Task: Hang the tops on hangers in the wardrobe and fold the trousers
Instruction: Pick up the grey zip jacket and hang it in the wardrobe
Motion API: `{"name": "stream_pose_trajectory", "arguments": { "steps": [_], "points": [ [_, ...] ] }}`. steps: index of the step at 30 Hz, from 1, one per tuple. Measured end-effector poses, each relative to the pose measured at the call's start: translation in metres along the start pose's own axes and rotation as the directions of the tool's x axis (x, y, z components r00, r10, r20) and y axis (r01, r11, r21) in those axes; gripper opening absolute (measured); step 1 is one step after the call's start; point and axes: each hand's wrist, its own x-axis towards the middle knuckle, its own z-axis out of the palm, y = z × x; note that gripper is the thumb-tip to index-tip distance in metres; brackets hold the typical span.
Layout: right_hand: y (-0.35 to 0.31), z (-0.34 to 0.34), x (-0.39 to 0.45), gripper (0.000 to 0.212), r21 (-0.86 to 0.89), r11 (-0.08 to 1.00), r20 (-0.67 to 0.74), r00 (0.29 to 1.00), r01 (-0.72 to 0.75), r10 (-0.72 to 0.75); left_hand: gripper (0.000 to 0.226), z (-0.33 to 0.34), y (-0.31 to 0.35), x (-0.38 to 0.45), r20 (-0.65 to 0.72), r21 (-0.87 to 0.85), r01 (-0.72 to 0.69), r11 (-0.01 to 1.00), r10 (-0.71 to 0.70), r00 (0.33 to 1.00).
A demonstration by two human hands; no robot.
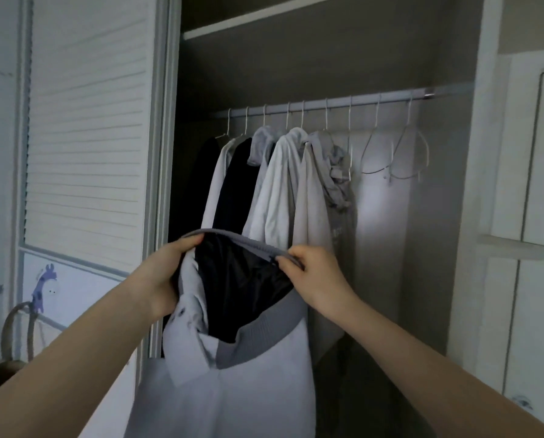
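step: hanging stage, judged; a pale jacket (pixel 232 390) is held up in front of the open wardrobe (pixel 327 74), not yet on a hanger, no hanger in either hand
louvred door (pixel 84 121): far left, white slatted panel, flat panel below with a purple giraffe sticker (pixel 44 287)
left hand (pixel 166 273): fingers curled round the left end of the jacket's ribbed collar (pixel 248 241), gripping it together with the pale front edge
jacket: centre foreground, between both hands, hanging down out of frame; smooth light grey-white shell, dark shiny lining (pixel 242 286) visible inside, grey ribbed knit band at collar and another ribbed band lower down, small dark snaps on the left placket
right hand (pixel 308 273): pinches the right end of the ribbed collar between thumb and curled fingers, collar stretched into an arc
hung tops (pixel 277 184): behind the jacket, about 6 garments on the rail (pixel 327 104), black, white and grey, soft drape, 1 grey one bunched
empty hangers (pixel 394 153): 2 thin wire ones at the right end of the rail, well apart from the hands
next move, judged: free 1 hand, take an empty wire hanger, feed it inside the collar opening; slick lining may slide off thin wire
trousers: none visible
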Motion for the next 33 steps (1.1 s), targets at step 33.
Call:
{"name": "stream_pose_trajectory", "arguments": {
  "steps": [33],
  "points": [
    [0.080, -0.120, 0.323, 0.014, 0.062, 0.854, -0.299, 0.807, -0.517, 0.510, 0.031, -0.005, 0.056, 0.156, -0.016, -0.031, -0.164, 0.986, 0.163, 0.986]
  ]
}}
